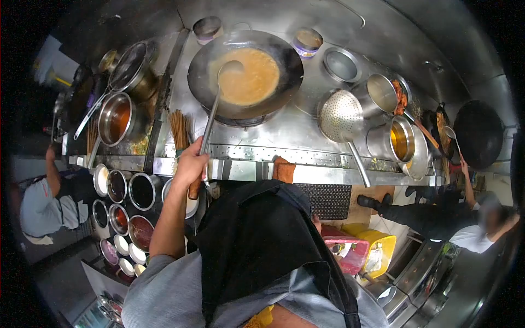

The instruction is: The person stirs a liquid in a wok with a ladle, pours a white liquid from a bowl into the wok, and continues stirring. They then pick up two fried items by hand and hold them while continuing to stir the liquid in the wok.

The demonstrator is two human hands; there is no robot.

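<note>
My left hand (191,164) is closed around the wooden-ended handle of a long metal ladle (212,117). The ladle's bowl rests in a cloudy light-brown liquid in a large dark wok (290,71) on the stove. Beside that hand stands a bamboo wok brush (178,128). Only a sliver of my right hand (316,223) shows past the edge of my black apron, low at my side, and its fingers are hidden. A folded brown cloth (284,170) hangs over the stove's front edge, between the wok and me.
To the right sit a perforated strainer (340,116) and a pot of yellow oil (402,141). At left are a pot of reddish liquid (116,120) and several seasoning containers (143,191). Pink (350,252) and yellow bins (381,252) stand behind me. People work on both sides.
</note>
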